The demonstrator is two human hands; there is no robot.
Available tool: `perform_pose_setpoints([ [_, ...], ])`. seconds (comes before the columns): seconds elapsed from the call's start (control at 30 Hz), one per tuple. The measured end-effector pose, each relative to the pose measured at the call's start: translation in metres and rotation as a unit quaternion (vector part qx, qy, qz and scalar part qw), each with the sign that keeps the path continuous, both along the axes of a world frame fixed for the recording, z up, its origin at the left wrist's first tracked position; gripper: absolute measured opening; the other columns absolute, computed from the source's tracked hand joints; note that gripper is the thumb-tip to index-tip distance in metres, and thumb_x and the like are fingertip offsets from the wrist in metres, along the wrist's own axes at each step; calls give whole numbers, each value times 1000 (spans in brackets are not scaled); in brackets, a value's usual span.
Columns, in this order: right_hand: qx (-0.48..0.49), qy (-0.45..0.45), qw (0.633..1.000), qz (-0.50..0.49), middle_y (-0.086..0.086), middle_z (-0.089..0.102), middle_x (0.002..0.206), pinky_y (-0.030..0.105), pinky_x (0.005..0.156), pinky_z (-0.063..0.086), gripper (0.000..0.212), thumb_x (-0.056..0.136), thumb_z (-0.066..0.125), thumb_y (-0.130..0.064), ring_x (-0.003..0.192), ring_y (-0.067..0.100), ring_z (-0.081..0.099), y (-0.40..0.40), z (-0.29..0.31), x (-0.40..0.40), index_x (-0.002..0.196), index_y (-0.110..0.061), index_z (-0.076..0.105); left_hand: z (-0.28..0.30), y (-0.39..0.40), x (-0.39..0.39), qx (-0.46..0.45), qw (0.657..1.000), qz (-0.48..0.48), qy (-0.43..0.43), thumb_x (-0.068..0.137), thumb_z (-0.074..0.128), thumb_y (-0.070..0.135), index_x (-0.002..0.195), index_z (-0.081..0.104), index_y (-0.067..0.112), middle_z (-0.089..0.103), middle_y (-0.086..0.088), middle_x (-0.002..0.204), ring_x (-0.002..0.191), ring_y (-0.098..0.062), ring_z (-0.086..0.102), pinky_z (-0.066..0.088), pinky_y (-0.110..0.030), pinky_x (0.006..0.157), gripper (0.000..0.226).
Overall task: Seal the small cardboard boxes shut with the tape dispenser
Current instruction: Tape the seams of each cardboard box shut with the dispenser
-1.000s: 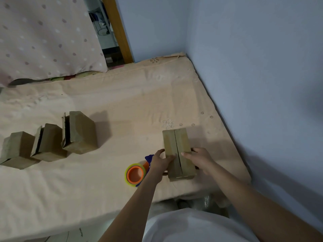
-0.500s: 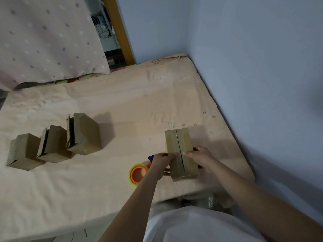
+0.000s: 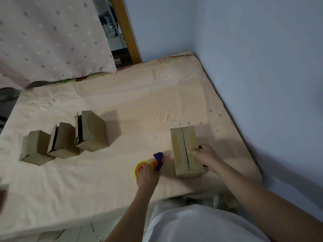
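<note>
A person seated at a peach-coloured mattress (image 3: 122, 95) works among four small cardboard boxes and one tape dispenser. The box in hand (image 3: 186, 151) lies flat near the mattress's near-right corner, its long axis running away from the person toward the wall, with the slit between its two top flaps running the same way and visibly unsealed. The right hand (image 3: 205, 155) holds that box from its right side, thumb resting on the top flap just beside the slit and fingers wrapped down the far flank. Just left of the box, apart from it, the tape dispenser (image 3: 152, 164) lies on the sheet: its orange-cored, yellow-green roll sits nearer the person and its blue cutter end points up and to the right, toward the box. The left hand (image 3: 146, 177) covers the roll from above; its fingers appear curled onto the roll, though the hand itself hides how firmly they close. Well apart to the left, the other three boxes stand in a row on edge, touching or nearly so: the left box (image 3: 34, 147), the middle box (image 3: 63, 140) and the tallest box (image 3: 91, 131), the latter two with dark gaps where flaps hang ajar. A polka-dot curtain (image 3: 49, 37) hangs behind the mattress, beside a wooden door frame (image 3: 125, 30) and a blue wall (image 3: 253, 58).
</note>
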State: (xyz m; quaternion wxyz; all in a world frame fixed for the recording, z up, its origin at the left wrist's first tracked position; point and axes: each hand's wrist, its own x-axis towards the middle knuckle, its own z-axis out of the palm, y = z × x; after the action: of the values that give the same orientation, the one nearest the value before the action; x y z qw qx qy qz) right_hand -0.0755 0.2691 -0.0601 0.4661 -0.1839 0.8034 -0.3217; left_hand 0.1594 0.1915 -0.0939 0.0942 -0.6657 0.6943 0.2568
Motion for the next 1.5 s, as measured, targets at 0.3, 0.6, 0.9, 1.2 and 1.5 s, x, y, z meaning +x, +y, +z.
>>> perform_pose_setpoints([
  [0.3, -9, 12, 1000, -10, 2, 73, 92, 39, 83, 59, 23, 94, 66, -32, 84, 21, 69, -5, 3, 9, 103, -13, 71, -7, -4, 12, -14, 997, -61, 36, 91, 56, 15, 90, 52, 10, 61, -7, 83, 74, -28, 59, 39, -32, 57, 7],
  [0.6, -1, 55, 998, -9, 6, 71, 107, 33, 84, 55, 29, 95, 62, -33, 96, 26, 67, -30, 9, 5, 115, -12, 68, 50, -44, 21, 34, 967, 95, 234, 78, 45, 46, 65, 43, 13, 51, -6, 58, 54, -21, 46, 34, -31, 57, 36],
  [0.9, 23, 116, 992, 36, 7, 70, 112, 34, 86, 54, 33, 94, 63, -35, 100, 28, 66, -59, 32, -9, 118, -12, 64, 90, -69, 23, 95, 957, -9, 274, 77, 50, 49, 82, 65, 4, 71, -7, 76, 69, -22, 64, 45, -33, 65, 48],
  [1.2, -67, -24, 993, 95, -1, 71, 105, 31, 89, 57, 23, 101, 59, -24, 94, 15, 69, -41, 76, 37, 115, -10, 69, 105, -80, 9, 77, 962, -103, 242, 77, 45, 47, 75, 60, -2, 65, -16, 72, 61, -18, 55, 39, -33, 63, 52],
  [1.5, -95, -251, 963, -18, 16, 76, 101, 35, 77, 62, 20, 95, 66, -14, 91, 27, 75, -28, 69, 30, 111, -2, 69, 109, -79, -4, 76, 963, -151, 209, 77, 45, 49, 79, 67, 0, 67, -11, 72, 61, -16, 57, 41, -31, 63, 53],
])
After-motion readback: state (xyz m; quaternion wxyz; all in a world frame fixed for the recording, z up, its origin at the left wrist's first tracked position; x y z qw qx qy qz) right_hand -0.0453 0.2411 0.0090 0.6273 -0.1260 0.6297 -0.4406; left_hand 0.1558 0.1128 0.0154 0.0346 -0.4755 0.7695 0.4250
